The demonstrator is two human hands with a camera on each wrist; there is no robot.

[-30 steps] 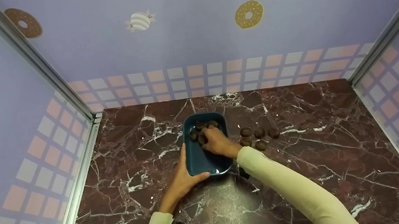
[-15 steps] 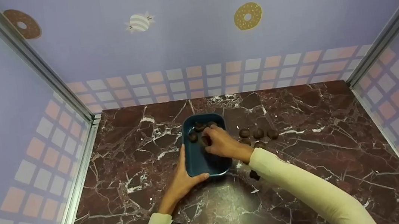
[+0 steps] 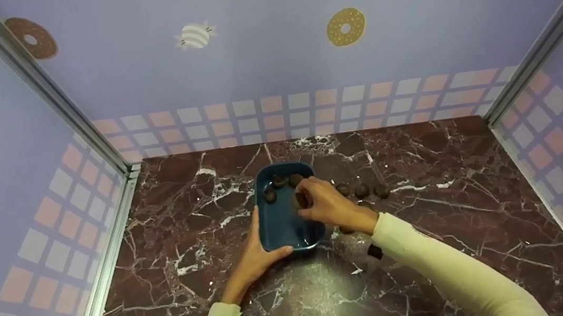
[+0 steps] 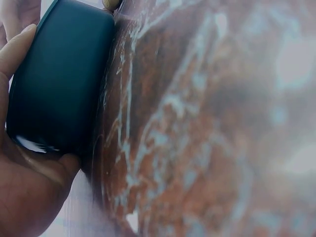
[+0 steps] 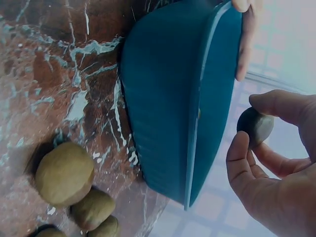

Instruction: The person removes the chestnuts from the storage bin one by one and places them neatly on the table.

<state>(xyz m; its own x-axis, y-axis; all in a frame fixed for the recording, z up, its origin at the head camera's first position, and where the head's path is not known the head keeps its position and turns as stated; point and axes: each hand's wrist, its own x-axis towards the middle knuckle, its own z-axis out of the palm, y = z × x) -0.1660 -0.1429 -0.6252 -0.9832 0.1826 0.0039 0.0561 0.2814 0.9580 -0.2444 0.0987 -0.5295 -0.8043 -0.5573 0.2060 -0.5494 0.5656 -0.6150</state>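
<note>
A dark teal rectangular box [image 3: 281,228] stands on the marble-patterned table. My left hand [image 3: 256,259] grips its near left corner, thumb on the near rim and fingers along the left side; the left wrist view shows that hand against the box wall [image 4: 64,79]. My right hand [image 3: 333,206] is over the box's right side and pinches a brown chestnut [image 5: 256,126] between thumb and fingertips. In the right wrist view this chestnut is apart from the box rim. Several chestnuts [image 3: 270,196] lie in the far end of the box, partly hidden by the right hand.
Several more chestnuts [image 3: 361,190] lie on the table [image 3: 458,222] just right of the box, some partly covered by the right hand and wrist. Patterned panels [image 3: 260,65] enclose the back and both sides, with metal rails [image 3: 108,262] at the corners.
My right hand has lifted a chestnut from among those in the box and moved rightward and slightly nearer with it. My left hand keeps its grip on the box.
</note>
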